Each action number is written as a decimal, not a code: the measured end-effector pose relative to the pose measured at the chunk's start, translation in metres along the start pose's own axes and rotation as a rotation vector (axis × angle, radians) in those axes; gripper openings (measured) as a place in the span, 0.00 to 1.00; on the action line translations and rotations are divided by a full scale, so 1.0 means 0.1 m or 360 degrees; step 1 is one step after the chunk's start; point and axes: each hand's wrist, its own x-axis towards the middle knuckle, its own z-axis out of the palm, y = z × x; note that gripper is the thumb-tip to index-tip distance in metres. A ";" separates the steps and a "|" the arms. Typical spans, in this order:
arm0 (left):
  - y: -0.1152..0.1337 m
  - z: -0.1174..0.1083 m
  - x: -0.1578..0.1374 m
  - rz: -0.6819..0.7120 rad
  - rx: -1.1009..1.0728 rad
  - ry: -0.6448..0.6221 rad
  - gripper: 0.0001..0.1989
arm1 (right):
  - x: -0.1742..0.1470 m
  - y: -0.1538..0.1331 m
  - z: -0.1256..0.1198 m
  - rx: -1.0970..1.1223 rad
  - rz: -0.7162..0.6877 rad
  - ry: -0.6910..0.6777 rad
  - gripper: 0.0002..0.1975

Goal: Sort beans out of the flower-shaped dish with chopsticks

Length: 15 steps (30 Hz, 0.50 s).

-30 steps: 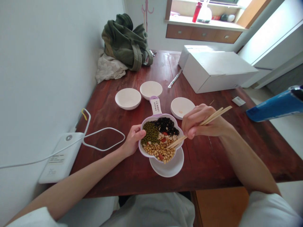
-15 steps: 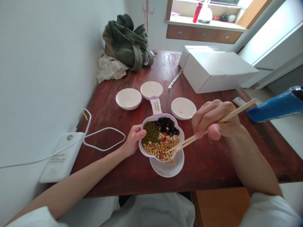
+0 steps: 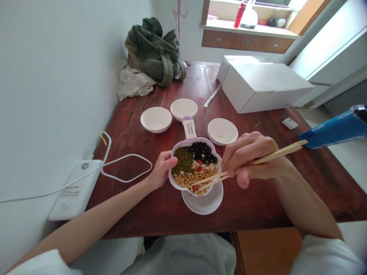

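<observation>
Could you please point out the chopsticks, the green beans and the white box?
Chopsticks [image 3: 281, 152], head view: rear shafts.
Green beans [image 3: 183, 159], head view: middle of the pile.
White box [image 3: 269, 76], head view: top face.

Beans [image 3: 182, 160] in scoop [image 3: 189, 131], bowls [image 3: 156, 120] bhnd

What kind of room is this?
It looks like a room in someone's home, maybe a dining area, though I can't be sure. There's a dark red wooden table, a green bag on it, and a pink stand with hooks behind.
</observation>
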 end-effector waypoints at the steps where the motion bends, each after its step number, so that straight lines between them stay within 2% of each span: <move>1: 0.00 0.00 0.00 -0.0005 0.0003 0.0008 0.32 | 0.00 0.01 0.01 0.0022 -0.0001 0.0006 0.16; 7: 0.00 0.00 0.00 -0.0006 0.0012 0.0022 0.32 | 0.00 0.06 0.09 0.0127 0.0035 0.0030 0.19; 15: 0.01 0.02 0.00 0.0025 -0.0009 -0.0007 0.31 | 0.01 0.15 0.27 0.0212 -0.0011 0.0272 0.29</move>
